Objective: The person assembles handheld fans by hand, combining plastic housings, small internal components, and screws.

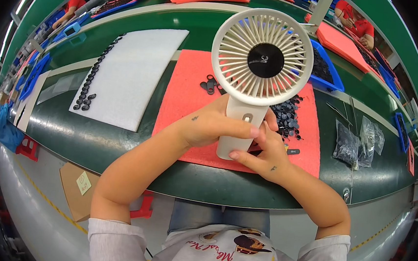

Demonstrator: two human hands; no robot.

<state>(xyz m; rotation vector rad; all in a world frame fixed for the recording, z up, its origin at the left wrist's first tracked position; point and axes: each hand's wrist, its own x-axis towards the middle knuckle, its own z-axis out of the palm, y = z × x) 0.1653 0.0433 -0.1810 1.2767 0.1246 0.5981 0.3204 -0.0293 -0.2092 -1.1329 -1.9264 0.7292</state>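
In the upper middle of the frame, a handheld fan [266,60] is before a foam mat [182,91] lying on the workbench [214,184]. Discs [288,118] lie on the mat, right of the fan. Behind these, upper right, sits a tray [338,86]; plastic bags [346,146] lie mid-right. Left of the mat, a padded sheet [137,71] bears parts [94,73] along its left side. A carton [71,186] is lower left, below the workbench's edge.

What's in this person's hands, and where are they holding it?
A white handheld fan: the left hand and right hand both hold it by its handle.
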